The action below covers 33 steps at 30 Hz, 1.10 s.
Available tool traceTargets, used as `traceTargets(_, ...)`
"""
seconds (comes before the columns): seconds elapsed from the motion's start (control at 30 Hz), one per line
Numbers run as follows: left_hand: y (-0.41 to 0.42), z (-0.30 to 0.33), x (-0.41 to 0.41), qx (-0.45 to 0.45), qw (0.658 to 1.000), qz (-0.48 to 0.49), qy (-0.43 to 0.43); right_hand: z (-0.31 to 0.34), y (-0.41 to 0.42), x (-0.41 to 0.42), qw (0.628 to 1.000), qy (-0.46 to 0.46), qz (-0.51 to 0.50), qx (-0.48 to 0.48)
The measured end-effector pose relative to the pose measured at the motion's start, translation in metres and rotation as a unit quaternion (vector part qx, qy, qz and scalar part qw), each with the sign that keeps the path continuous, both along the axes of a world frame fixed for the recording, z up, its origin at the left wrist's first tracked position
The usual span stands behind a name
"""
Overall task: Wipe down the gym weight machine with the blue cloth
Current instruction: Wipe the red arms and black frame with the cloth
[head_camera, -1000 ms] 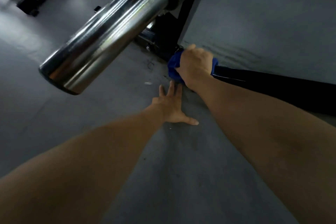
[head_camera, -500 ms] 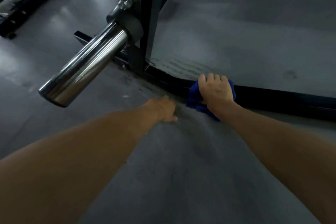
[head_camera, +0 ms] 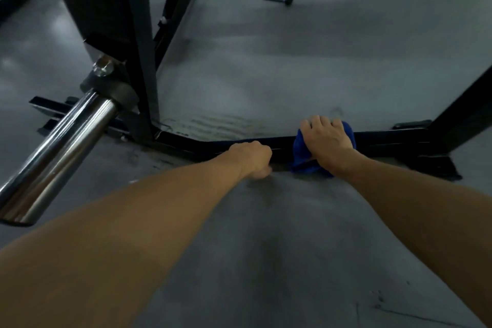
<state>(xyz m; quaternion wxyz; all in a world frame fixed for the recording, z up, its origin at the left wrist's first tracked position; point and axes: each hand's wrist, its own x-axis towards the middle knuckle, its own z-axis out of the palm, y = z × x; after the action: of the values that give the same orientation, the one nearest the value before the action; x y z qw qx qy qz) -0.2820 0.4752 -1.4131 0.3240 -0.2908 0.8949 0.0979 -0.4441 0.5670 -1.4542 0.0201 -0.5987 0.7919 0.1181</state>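
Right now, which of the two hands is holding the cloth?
The right hand: it grips the blue cloth on the low black frame bar. The left hand holds none.

Blue cloth point(head_camera: 302, 154) draped over black base bar point(head_camera: 386, 140)

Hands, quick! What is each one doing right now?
Left hand: fingers curled under, on the floor, holding nothing visible.
Right hand: holding the blue cloth on the black bar.

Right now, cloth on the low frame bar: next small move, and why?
Probably slide the right hand and blue cloth further right along the black base bar toward the upright post; that stretch lies bare ahead of the cloth. The left hand braces by the bar.
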Motion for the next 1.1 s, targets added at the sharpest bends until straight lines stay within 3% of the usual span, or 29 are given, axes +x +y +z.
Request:
traceTargets(0.1, 0.011, 0.013, -0.022, 0.044, 0.996, 0.033, 0.067, 0.019, 0.037, -0.021, 0.992, -0.101, -0.068, 0.033)
traceTargets(0.2, 0.027, 0.031, -0.045, 0.099, 0.986, 0.06, 0.123, 0.041, 0.09, -0.04, 0.962, -0.219, -0.16, -0.031)
traceTargets(0.3, 0.049, 0.049, -0.065, 0.178, 0.955, 0.124, 0.204, 0.071, 0.124, -0.047, 0.932, -0.265, -0.231, -0.088)
traceTargets(0.37, 0.068, 0.063, -0.079, 0.278, 0.902, 0.199, 0.262, 0.095, 0.136, -0.047, 0.901, -0.301, -0.275, -0.145)
traceTargets(0.5, 0.101, 0.091, -0.092, 0.502, 0.749, 0.314, 0.297, 0.151, 0.151, -0.039, 0.843, -0.388, -0.28, -0.245)
traceTargets(0.57, 0.107, 0.1, -0.091, 0.552, 0.724, 0.275, 0.309, 0.169, 0.159, -0.034, 0.81, -0.445, -0.286, -0.255)
traceTargets(0.67, 0.106, 0.109, -0.087, 0.535, 0.75, 0.199, 0.335, 0.186, 0.166, -0.03, 0.752, -0.511, -0.316, -0.271)
traceTargets(0.8, 0.099, 0.121, -0.076, 0.491, 0.769, 0.117, 0.391, 0.208, 0.166, -0.037, 0.742, -0.534, -0.314, -0.258)
traceTargets(1.0, 0.076, 0.135, -0.069, 0.374, 0.75, 0.219, 0.499, 0.226, 0.168, -0.038, 0.77, -0.477, -0.349, -0.242)
traceTargets(1.1, 0.074, 0.145, -0.072, 0.329, 0.718, 0.282, 0.544, 0.235, 0.17, -0.039, 0.773, -0.459, -0.351, -0.26)
